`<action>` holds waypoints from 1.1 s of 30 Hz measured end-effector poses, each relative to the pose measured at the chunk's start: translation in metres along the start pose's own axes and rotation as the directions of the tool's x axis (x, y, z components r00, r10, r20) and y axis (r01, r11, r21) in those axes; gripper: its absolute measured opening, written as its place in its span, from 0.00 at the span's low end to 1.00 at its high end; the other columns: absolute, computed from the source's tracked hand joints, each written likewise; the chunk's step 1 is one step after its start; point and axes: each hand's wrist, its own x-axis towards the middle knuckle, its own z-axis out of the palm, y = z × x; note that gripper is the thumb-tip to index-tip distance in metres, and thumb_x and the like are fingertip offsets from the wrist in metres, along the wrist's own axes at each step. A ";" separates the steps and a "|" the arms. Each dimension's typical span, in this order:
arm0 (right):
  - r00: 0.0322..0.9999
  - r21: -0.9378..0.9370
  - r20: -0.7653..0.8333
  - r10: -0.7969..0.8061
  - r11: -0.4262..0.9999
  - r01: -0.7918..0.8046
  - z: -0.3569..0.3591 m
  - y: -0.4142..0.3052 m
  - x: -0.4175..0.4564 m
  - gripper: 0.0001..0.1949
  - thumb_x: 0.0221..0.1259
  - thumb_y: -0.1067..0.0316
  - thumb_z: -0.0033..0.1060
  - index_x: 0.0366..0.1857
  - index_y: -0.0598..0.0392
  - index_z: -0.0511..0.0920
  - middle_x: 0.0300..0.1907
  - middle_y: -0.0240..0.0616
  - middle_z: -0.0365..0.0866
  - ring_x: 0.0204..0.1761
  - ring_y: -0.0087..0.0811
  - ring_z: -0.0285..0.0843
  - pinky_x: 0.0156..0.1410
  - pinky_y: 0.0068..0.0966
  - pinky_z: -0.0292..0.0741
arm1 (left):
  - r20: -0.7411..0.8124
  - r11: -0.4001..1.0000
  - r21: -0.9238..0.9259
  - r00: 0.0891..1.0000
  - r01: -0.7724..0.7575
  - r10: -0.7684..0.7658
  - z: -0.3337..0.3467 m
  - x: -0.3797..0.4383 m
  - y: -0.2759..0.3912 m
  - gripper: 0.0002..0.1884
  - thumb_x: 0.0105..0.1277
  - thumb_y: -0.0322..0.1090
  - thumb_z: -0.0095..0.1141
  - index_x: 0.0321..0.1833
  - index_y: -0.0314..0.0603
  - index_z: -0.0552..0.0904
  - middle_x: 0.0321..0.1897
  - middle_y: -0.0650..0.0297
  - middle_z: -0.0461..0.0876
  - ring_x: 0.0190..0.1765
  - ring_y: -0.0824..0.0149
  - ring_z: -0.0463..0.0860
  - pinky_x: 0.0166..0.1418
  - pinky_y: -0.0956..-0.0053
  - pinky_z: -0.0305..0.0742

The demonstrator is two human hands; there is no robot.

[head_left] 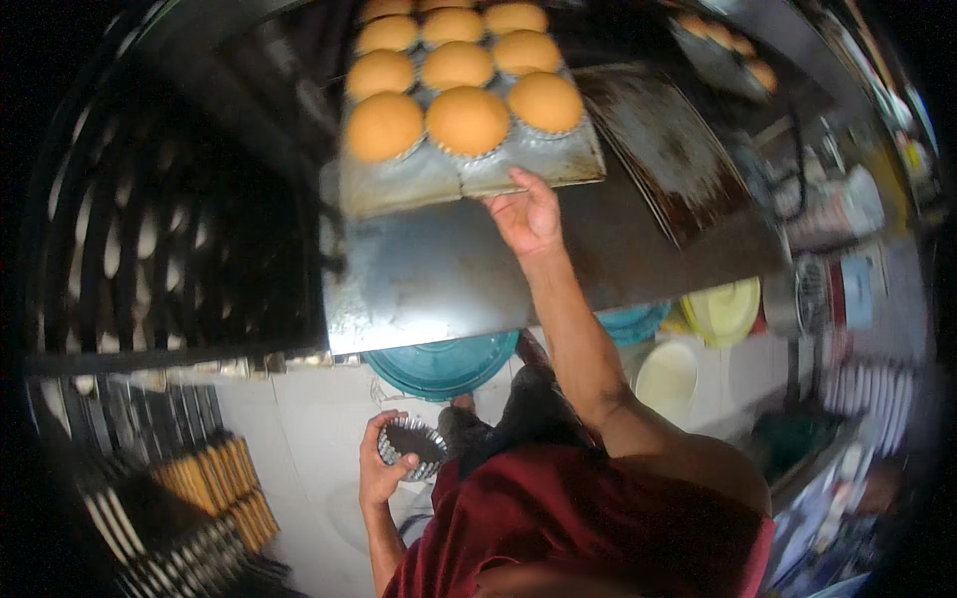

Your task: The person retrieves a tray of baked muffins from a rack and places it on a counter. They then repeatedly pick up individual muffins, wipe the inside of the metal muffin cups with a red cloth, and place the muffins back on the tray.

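Note:
My right hand [529, 217] grips the near edge of a metal baking tray [404, 190], thumb on top and fingers beneath. Several round golden cakes [467, 121] in fluted tins stand on it in rows of three. The tray is over a metal worktop [448, 261]; whether it rests there is unclear. Lower down, beside my leg, my left hand [381, 463] holds a fluted metal tin [413, 448], its thumb at the rim. The tin's inside looks dark, and I cannot tell whether it is one tin or a stack.
Stained flat trays [665, 142] lie right of the cakes. A dark rack [187, 224] stands to the left, and another rack holds golden baked goods [213, 486]. Below the worktop are a teal lid [445, 366], a yellow lid [721, 310] and a pale container [665, 381].

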 end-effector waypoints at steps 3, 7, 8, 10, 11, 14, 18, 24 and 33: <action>0.995 0.058 -0.094 -0.041 0.997 0.047 -0.008 -0.011 -0.075 0.19 0.66 0.75 0.60 0.60 0.62 0.74 0.56 0.45 0.83 0.59 0.45 0.83 0.67 0.45 0.79 | 0.164 0.998 0.056 0.986 -0.020 0.010 -0.010 0.015 0.005 0.44 0.47 0.44 0.80 0.67 0.36 0.75 0.56 0.60 0.81 0.58 0.64 0.80 0.66 0.68 0.73; 0.984 0.117 -0.110 -0.140 0.981 0.153 -0.014 -0.032 -0.204 0.14 0.66 0.74 0.61 0.53 0.65 0.79 0.54 0.47 0.86 0.58 0.44 0.85 0.69 0.45 0.78 | 0.328 0.983 0.164 0.945 -0.078 0.020 -0.001 0.006 0.012 0.47 0.46 0.44 0.81 0.70 0.34 0.73 0.57 0.57 0.80 0.59 0.63 0.80 0.67 0.68 0.73; 0.985 0.136 -0.085 -0.148 0.978 0.159 -0.020 -0.042 -0.240 0.14 0.66 0.74 0.61 0.53 0.66 0.79 0.53 0.47 0.86 0.58 0.44 0.85 0.69 0.45 0.78 | 0.377 0.969 0.209 0.925 -0.133 0.046 0.005 0.002 0.008 0.47 0.46 0.44 0.81 0.70 0.34 0.72 0.58 0.57 0.80 0.59 0.63 0.80 0.67 0.68 0.73; 0.978 0.145 -0.109 -0.180 0.970 0.195 -0.030 -0.062 -0.318 0.14 0.66 0.73 0.62 0.52 0.67 0.79 0.51 0.47 0.87 0.57 0.44 0.85 0.69 0.47 0.78 | 0.456 0.940 0.298 0.890 -0.166 0.012 0.041 -0.021 0.007 0.47 0.49 0.52 0.76 0.70 0.33 0.73 0.60 0.56 0.80 0.61 0.59 0.79 0.69 0.64 0.71; 0.976 0.148 -0.107 -0.188 0.968 0.202 -0.039 -0.072 -0.358 0.14 0.66 0.73 0.63 0.53 0.67 0.79 0.52 0.47 0.87 0.58 0.44 0.85 0.70 0.47 0.78 | 0.498 0.936 0.318 0.866 -0.152 -0.029 0.063 -0.035 0.007 0.47 0.49 0.53 0.76 0.70 0.33 0.73 0.60 0.56 0.80 0.61 0.60 0.79 0.69 0.64 0.71; 0.967 0.175 -0.071 -0.244 0.951 0.253 -0.061 -0.097 -0.471 0.16 0.66 0.72 0.64 0.54 0.67 0.79 0.52 0.47 0.87 0.60 0.44 0.84 0.72 0.46 0.76 | 0.639 0.917 0.336 0.767 -0.216 -0.053 0.118 -0.072 -0.014 0.43 0.52 0.49 0.77 0.69 0.32 0.75 0.60 0.56 0.81 0.61 0.61 0.78 0.69 0.64 0.71; 0.911 0.162 -0.095 -0.402 0.896 0.413 -0.044 -0.114 -0.647 0.16 0.65 0.73 0.64 0.55 0.66 0.79 0.51 0.46 0.87 0.58 0.41 0.85 0.71 0.45 0.76 | 0.699 0.836 0.447 0.707 -0.320 -0.103 0.158 -0.139 -0.032 0.33 0.61 0.37 0.74 0.67 0.30 0.76 0.62 0.57 0.81 0.61 0.62 0.79 0.68 0.65 0.72; 0.780 0.115 -0.166 -0.603 0.774 0.623 -0.047 -0.103 -0.919 0.15 0.65 0.73 0.65 0.55 0.61 0.82 0.52 0.44 0.88 0.60 0.41 0.85 0.72 0.46 0.75 | 0.828 0.807 0.327 0.560 -0.491 0.005 0.230 -0.306 -0.086 0.30 0.62 0.35 0.71 0.66 0.34 0.75 0.59 0.61 0.81 0.59 0.66 0.79 0.64 0.67 0.74; 0.316 -0.013 -0.433 -0.844 0.356 0.934 -0.076 -0.037 -1.330 0.15 0.64 0.69 0.64 0.53 0.60 0.83 0.51 0.46 0.88 0.59 0.44 0.85 0.74 0.52 0.72 | 0.996 0.721 0.081 0.031 -0.688 -0.082 0.443 -0.582 -0.190 0.31 0.50 0.23 0.69 0.62 0.31 0.78 0.55 0.57 0.85 0.58 0.63 0.81 0.66 0.67 0.73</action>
